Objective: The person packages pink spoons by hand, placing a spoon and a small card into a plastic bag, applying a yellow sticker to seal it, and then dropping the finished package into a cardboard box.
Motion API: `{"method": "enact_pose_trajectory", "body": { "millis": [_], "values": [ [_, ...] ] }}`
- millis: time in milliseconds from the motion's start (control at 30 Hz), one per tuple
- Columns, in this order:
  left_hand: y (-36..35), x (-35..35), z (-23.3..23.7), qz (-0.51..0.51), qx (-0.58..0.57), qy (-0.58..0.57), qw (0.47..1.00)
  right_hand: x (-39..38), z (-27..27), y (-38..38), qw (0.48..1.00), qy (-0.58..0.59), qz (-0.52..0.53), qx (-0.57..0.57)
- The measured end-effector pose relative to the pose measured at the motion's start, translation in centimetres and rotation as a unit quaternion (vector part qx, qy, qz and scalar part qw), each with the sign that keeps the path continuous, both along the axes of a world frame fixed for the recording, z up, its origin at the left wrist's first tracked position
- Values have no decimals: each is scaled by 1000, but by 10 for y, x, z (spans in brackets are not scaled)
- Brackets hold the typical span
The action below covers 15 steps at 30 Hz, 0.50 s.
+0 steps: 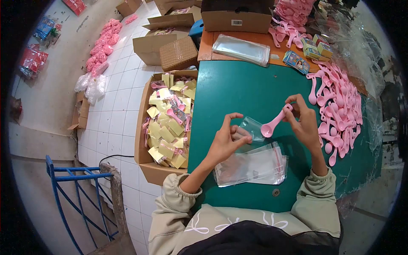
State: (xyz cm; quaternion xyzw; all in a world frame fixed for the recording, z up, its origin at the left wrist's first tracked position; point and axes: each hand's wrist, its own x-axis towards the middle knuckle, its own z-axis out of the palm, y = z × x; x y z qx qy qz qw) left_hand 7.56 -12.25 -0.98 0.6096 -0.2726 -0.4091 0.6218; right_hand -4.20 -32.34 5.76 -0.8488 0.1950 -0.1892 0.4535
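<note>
Over the green tabletop, my right hand pinches a pink measuring spoon by the end of its handle, the bowl pointing down and left. My left hand is closed on a clear plastic bag, held beside the spoon's bowl. Below both hands lies a stack of clear plastic bags, fanned slightly at its right edge. A large heap of pink measuring spoons spreads to the right of my right hand.
Left of the table stands a cardboard box full of packed spoons with yellow cards. Behind are another bag stack, picture cards, small yellow boxes and a brown carton. A blue metal frame stands at lower left.
</note>
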Motion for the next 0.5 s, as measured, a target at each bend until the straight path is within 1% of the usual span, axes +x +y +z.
{"method": "enact_pose_trajectory", "body": {
  "millis": [67, 100, 200, 300, 367, 500],
  "values": [
    [0, 1, -2, -4, -26, 55, 998, 1, 4, 3, 999, -23, -26, 13],
    [0, 1, 0, -7, -25, 65, 998, 1, 5, 5, 998, -35, -39, 20],
    [1, 0, 7, -18, -19, 82, 996, -1, 0, 4, 989, -101, -35, 102],
    [0, 0, 9, -35, -17, 90, 995, 0, 1, 14, 984, -117, -6, 137],
    [1, -1, 10, -34, -32, 116, 992, 0, 0, 16, 986, -111, 1, 128],
    [1, 0, 10, -45, -23, 107, 993, 0, 3, 20, 989, -102, 5, 103]
  ]
}}
